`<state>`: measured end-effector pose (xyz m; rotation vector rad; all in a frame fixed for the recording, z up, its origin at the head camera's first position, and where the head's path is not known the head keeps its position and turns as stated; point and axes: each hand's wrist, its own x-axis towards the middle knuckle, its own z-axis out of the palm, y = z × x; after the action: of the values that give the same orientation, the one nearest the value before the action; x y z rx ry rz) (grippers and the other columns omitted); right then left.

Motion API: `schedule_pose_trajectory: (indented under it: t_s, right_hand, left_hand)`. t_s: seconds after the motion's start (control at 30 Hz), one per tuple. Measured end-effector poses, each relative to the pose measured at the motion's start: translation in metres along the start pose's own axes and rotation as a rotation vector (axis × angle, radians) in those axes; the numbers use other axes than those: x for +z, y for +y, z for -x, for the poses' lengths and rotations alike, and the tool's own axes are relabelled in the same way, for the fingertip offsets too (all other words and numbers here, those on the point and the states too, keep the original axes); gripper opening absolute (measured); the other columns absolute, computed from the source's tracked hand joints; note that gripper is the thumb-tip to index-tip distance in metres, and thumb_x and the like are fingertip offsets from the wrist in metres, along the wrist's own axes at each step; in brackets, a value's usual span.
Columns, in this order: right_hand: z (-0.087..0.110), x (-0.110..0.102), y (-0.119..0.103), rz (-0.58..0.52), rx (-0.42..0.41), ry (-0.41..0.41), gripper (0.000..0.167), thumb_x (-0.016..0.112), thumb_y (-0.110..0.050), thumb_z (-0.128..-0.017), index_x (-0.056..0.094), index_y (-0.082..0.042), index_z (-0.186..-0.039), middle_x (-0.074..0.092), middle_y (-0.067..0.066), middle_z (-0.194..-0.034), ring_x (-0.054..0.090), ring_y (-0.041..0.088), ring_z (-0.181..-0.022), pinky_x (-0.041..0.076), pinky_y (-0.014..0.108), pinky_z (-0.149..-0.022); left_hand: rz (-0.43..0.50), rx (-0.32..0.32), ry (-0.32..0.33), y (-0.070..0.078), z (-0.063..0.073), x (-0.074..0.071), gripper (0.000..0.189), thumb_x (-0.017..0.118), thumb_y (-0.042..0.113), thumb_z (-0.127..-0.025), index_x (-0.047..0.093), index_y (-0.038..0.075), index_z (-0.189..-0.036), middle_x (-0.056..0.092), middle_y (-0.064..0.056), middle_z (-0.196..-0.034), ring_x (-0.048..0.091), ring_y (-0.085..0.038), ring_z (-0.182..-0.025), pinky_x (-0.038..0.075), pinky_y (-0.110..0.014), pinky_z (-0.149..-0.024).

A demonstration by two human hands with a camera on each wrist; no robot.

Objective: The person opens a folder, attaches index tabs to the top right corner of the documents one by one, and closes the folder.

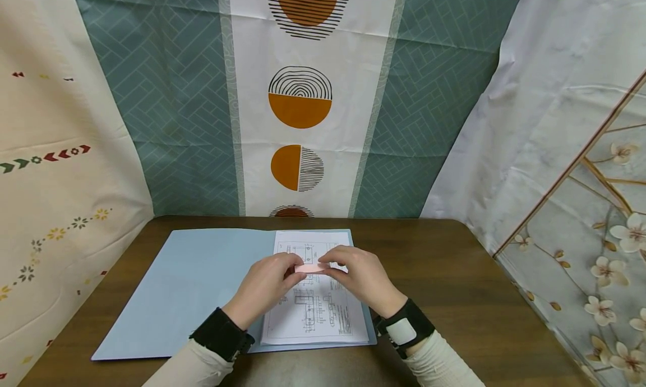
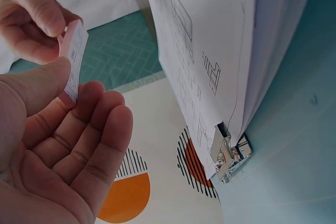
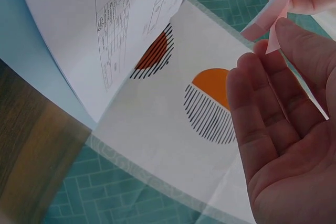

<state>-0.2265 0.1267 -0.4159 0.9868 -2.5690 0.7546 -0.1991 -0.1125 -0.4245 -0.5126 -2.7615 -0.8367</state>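
Pinching strip [image 1: 310,268] with left hand's [image 1: 267,282] and right hand's [image 1: 364,275] fingers, inside folder's [image 1: 202,286] right edge; could tear it, tugging unevenly

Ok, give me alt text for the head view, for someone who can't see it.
A person's left hand and right hand pinch a small pink strip above a page of line drawings in an open blue folder. The folder lies on a dark wooden table, with patterned cloth hanging behind it.
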Motion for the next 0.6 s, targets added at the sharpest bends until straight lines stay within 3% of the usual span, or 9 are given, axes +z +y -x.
schedule_pose_trajectory:
  t_s: [0.23,0.6]
  right_hand:
    - [0.0001,0.0005,0.0001,0.021,-0.009,0.011,0.020,0.089,-0.020,-0.095,0.086,-0.024,-0.114,0.080,-0.011,-0.110,0.073,0.010,-0.098,0.061,0.032,-0.088]
    - [0.0003,0.0035,0.0021,0.094,-0.094,0.045,0.020,0.093,-0.017,-0.091,0.087,-0.021,-0.109,0.080,-0.008,-0.108,0.073,0.011,-0.098,0.062,0.031,-0.091]
  left_hand:
    - [0.001,-0.002,-0.010,0.0009,0.0002,0.0021,0.016,0.090,0.017,-0.095,0.080,0.012,-0.106,0.062,0.005,-0.082,0.055,-0.013,-0.071,0.048,-0.031,-0.065]
    - [0.001,0.004,-0.028,0.0026,0.0016,0.0031,0.017,0.090,0.018,-0.095,0.079,0.012,-0.106,0.061,0.005,-0.082,0.055,-0.013,-0.072,0.048,-0.030,-0.065]
